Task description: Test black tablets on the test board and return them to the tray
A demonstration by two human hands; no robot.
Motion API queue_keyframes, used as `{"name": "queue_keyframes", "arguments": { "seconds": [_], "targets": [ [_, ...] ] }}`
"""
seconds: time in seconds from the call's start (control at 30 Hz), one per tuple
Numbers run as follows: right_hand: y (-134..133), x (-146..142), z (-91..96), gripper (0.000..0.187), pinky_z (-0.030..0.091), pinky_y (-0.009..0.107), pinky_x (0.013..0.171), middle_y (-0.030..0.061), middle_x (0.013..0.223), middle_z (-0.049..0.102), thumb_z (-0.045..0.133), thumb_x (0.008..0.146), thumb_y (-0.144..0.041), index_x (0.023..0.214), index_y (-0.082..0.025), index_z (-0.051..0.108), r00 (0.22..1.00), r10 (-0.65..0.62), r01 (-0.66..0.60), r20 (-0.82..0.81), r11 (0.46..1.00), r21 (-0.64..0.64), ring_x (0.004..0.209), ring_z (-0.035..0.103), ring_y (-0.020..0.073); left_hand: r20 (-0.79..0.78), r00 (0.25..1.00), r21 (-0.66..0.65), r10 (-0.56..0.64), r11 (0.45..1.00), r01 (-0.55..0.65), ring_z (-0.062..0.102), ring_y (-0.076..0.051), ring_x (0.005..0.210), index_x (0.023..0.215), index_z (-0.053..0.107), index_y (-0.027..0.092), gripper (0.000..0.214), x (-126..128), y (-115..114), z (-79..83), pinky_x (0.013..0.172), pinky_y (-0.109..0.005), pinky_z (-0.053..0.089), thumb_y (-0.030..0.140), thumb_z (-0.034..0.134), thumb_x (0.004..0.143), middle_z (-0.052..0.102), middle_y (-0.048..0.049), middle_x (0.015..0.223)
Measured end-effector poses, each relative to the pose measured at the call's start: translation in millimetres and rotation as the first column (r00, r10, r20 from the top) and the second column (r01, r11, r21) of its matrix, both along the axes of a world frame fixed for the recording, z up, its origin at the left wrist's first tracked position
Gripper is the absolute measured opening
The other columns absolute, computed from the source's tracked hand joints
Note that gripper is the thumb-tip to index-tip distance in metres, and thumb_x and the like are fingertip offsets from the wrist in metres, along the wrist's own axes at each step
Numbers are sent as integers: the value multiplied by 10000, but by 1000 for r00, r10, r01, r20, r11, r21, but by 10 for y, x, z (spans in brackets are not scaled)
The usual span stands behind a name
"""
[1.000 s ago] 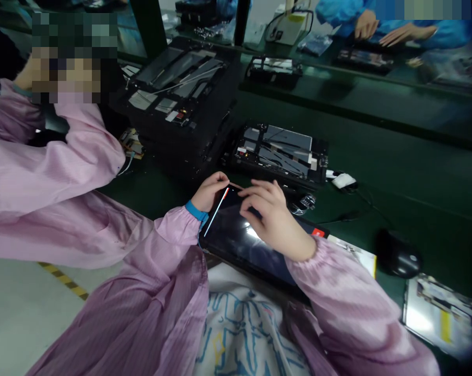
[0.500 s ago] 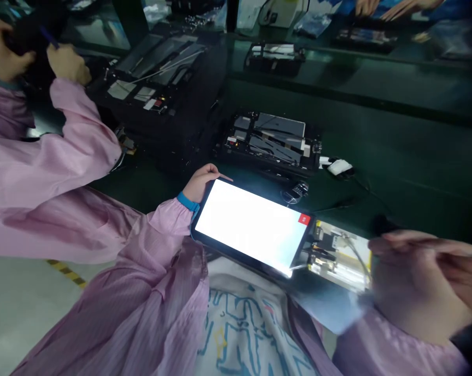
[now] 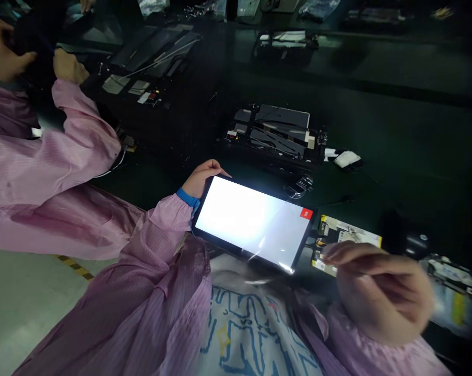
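A tablet (image 3: 251, 222) with a bright white screen and a small red square at its far right corner rests tilted at the bench edge in front of me. My left hand (image 3: 201, 176) grips its far left corner, fingers curled over the edge. My right hand (image 3: 377, 290) hovers to the right of the tablet, above a yellow-edged circuit assembly (image 3: 349, 237). It is smeared by motion, with the fingers pointing left and partly stretched. I cannot see anything in it.
An opened tablet chassis (image 3: 277, 130) lies behind the tablet on the dark green bench (image 3: 396, 136). A white adapter (image 3: 347, 158) and a black mouse (image 3: 410, 240) lie to the right. A person in a pink sleeve (image 3: 59, 151) works at the left beside stacked black trays (image 3: 150, 68).
The tablet screen went from dark to white. My right hand left the screen, swung out to the right, and has since drifted back left toward the tablet. My left hand kept its grip.
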State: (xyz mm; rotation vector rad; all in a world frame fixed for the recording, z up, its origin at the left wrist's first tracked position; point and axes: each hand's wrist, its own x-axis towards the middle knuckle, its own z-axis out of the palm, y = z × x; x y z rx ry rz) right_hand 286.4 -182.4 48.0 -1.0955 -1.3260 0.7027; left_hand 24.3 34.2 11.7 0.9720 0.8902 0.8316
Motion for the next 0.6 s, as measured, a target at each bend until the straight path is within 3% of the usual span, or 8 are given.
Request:
{"name": "queue_keyframes", "arguments": {
  "seconds": [0.1, 0.2, 0.3, 0.4, 0.5, 0.6],
  "targets": [
    [36, -297, -3, 174, 539, 424, 703, 54, 862, 637, 549, 814, -100, 905, -242, 590, 986, 146, -146, -76, 989, -3, 814, 628, 234, -3, 1000, 13, 9, 1000, -9, 570, -132, 551, 725, 468, 162, 136, -1, -9, -4, 546, -232, 376, 172, 603, 715, 689, -48, 684],
    [46, -469, -77, 340, 553, 435, 828, 80, 1043, 647, 530, 818, -47, 1091, -250, 550, 939, 341, -342, -38, 939, -35, 997, 635, 239, -4, 1000, 20, -5, 1000, 5, 573, -133, 565, 729, 479, 160, 125, -1, -15, 3, 553, -237, 384, 178, 600, 708, 690, -49, 689],
    [46, -648, -139, 639, 468, 508, 1006, 129, 1337, 509, 533, 821, -59, 1378, -287, 317, 863, 506, -505, -4, 862, -44, 1263, 497, 263, -12, 1000, 26, -12, 1000, 12, 584, -140, 595, 731, 483, 158, 127, 1, -11, 18, 573, -240, 399, 190, 603, 701, 691, -53, 691],
    [62, -843, -161, 804, 336, 531, 1114, 159, 1511, 276, 553, 820, -102, 1479, -267, 124, 787, 612, -611, 83, 791, -38, 1414, 276, 276, -25, 1000, 42, 4, 999, -3, 589, -147, 619, 717, 485, 156, 136, 5, -2, 36, 593, -244, 405, 193, 611, 682, 688, -54, 683],
    [81, -976, -157, 858, 287, 490, 1144, 188, 1551, 156, 589, 814, -169, 1497, -204, 70, 691, 705, -709, 158, 704, -37, 1449, 163, 277, -45, 999, 46, 22, 999, -20, 585, -151, 619, 710, 488, 161, 137, 12, 7, 50, 592, -249, 399, 200, 614, 677, 689, -50, 690],
    [80, -1053, -148, 855, 292, 436, 1143, 224, 1544, 155, 598, 809, -230, 1489, -146, 87, 578, 796, -802, 181, 595, -55, 1450, 161, 263, -60, 998, 52, 35, 998, -32, 593, -158, 637, 699, 493, 163, 131, 16, 14, 55, 602, -254, 406, 204, 614, 672, 689, -54, 695]
  ]
}}
